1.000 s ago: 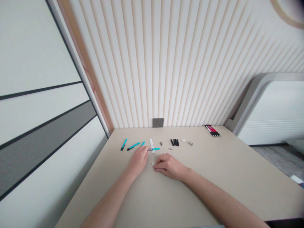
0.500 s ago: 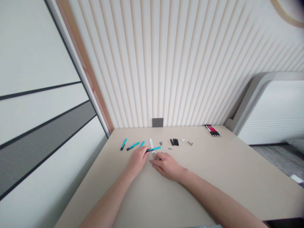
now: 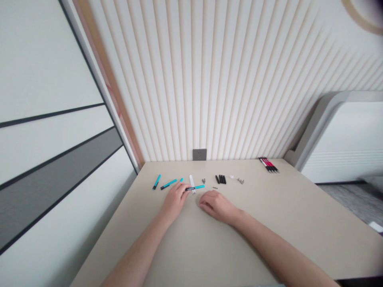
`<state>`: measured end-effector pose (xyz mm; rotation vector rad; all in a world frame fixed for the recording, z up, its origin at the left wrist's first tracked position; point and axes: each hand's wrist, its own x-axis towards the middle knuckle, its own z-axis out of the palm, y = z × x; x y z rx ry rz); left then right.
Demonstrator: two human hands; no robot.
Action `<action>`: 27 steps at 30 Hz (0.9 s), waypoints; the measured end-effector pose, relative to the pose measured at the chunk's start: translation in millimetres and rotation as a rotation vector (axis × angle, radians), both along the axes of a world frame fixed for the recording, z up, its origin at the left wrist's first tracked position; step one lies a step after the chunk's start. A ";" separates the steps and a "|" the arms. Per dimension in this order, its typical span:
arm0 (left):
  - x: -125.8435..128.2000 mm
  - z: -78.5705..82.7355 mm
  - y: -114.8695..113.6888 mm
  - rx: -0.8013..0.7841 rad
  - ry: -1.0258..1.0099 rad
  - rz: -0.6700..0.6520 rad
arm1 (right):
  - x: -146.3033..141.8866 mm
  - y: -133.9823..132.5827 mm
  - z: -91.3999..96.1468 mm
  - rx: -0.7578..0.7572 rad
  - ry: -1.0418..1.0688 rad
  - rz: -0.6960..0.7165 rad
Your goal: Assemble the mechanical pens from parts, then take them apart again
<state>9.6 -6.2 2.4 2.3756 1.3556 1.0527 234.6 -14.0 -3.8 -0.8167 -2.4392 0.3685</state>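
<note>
Between the thumb and fingers of my left hand point(image 3: 176, 197) is a blue-and-black pen barrel point(image 3: 197, 187), its blue end pointing right. It crosses over several thin white pen refills point(image 3: 192, 180) lying on the table. My right hand point(image 3: 216, 204) rests a little to the right, apart from the barrel, with its fingers curled inward. Whether anything sits inside those fingers is hidden. Left of my left hand lie more blue-and-black barrels, one point(image 3: 168, 184) slanted and another point(image 3: 156, 181) farther left. A third blue barrel point(image 3: 181, 180) is partly covered by my left hand.
Beyond my hands lie small grey metal parts point(image 3: 204, 181), several black grips point(image 3: 220, 179), small white pieces point(image 3: 231, 176) and grey tips point(image 3: 240, 181). A thin piece point(image 3: 215, 187) lies nearer. Red, white and black pens point(image 3: 269, 165) sit at the back right, below the ribbed wall point(image 3: 203, 79).
My right hand has drawn back to the right, away from the white refills, and its fingers have curled in. My left hand still holds the barrel in nearly the same spot.
</note>
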 end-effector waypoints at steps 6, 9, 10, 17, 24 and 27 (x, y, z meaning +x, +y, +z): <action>1.1 2.2 -1.4 0.015 0.009 -0.005 | 12.3 12.5 0.2 -0.152 0.315 -0.198; 1.3 2.5 -1.7 0.014 0.028 0.002 | 15.8 20.7 -5.2 -0.253 0.461 -0.322; 1.4 2.4 -1.7 0.011 0.037 0.005 | 15.9 22.7 -7.2 -0.314 0.519 -0.348; 1.7 1.5 -1.8 -0.021 0.067 0.006 | 7.2 24.0 -14.3 -0.669 0.828 -0.306; 2.3 2.2 -2.8 -0.030 0.060 -0.019 | 1.8 18.8 -8.7 -0.636 0.843 -0.312; 2.4 1.3 -2.7 -0.028 0.050 -0.040 | 1.4 17.9 -6.7 -0.634 0.819 -0.327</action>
